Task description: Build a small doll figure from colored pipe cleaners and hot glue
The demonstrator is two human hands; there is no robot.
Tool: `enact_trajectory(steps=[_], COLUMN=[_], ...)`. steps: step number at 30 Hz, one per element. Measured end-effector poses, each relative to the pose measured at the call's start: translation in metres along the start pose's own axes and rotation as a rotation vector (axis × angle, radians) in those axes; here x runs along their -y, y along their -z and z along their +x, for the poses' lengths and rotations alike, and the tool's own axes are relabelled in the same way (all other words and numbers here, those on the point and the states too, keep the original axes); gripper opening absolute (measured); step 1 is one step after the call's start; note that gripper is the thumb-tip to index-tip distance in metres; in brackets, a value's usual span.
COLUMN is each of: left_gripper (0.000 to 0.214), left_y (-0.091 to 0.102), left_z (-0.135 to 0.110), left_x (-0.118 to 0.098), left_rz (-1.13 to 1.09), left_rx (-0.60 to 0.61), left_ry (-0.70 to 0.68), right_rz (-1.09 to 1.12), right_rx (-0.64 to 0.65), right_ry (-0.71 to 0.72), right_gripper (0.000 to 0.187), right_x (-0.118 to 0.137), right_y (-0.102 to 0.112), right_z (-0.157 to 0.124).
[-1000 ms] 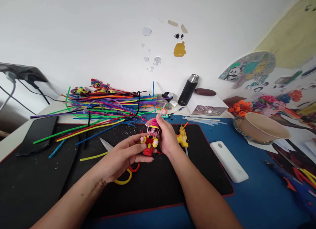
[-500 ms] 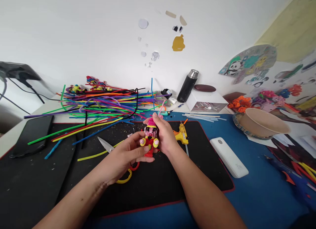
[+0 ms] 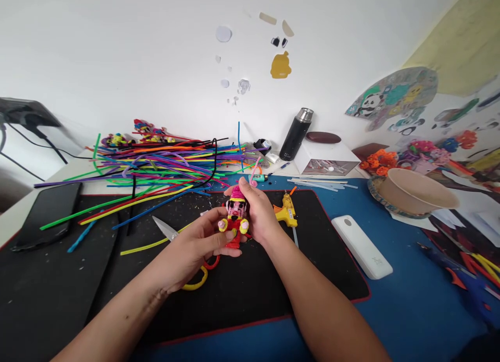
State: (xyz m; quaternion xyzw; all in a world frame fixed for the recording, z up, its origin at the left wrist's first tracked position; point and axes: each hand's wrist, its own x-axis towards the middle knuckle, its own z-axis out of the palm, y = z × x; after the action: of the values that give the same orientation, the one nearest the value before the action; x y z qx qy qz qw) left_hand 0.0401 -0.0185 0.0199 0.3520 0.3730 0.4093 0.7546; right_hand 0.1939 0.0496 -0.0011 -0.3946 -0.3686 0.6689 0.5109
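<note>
Between both hands is a small pipe-cleaner doll (image 3: 235,211) with a pink cap, yellow cuffs and a red body, held upright above the black mat. My left hand (image 3: 209,232) is closed around its lower body from the left, thumb across the front. My right hand (image 3: 260,211) grips the head and cap from the right, its fingers hidden behind the doll. A curled pink strand (image 3: 253,173) rises above the cap by the right thumb. Below my left wrist lie scissors (image 3: 197,281) with yellow and red handles, partly covered by the hand.
Many coloured pipe cleaners (image 3: 167,161) are piled at the back left, near a phone (image 3: 47,213). A yellow glue gun (image 3: 287,212) lies right of my hands, with a white power bank (image 3: 363,247) farther right. Behind stand a black thermos (image 3: 296,135) and a bowl (image 3: 420,192).
The whole view has shifted slightly. Both hands keep the same hold on the doll, which looks almost unchanged in pose.
</note>
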Motion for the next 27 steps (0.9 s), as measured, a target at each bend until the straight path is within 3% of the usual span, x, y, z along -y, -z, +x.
enact_trajectory(steps=[21,27], left_gripper=[0.047,0.054], left_y=[0.0005,-0.0029], left_z=[0.0001,-0.0011], left_x=[-0.0014,-0.0033], left_rz=[0.028,0.139], left_rx=[-0.011,-0.017], left_ry=[0.012,-0.014], right_rz=[0.038,0.04], right_rx=[0.031,0.043], right_ry=[-0.032,-0.019], right_gripper=[0.053,0.054], right_x=[-0.0012,-0.0005], right_y=[-0.0013,-0.0035], right_z=[-0.0004,-0.0015])
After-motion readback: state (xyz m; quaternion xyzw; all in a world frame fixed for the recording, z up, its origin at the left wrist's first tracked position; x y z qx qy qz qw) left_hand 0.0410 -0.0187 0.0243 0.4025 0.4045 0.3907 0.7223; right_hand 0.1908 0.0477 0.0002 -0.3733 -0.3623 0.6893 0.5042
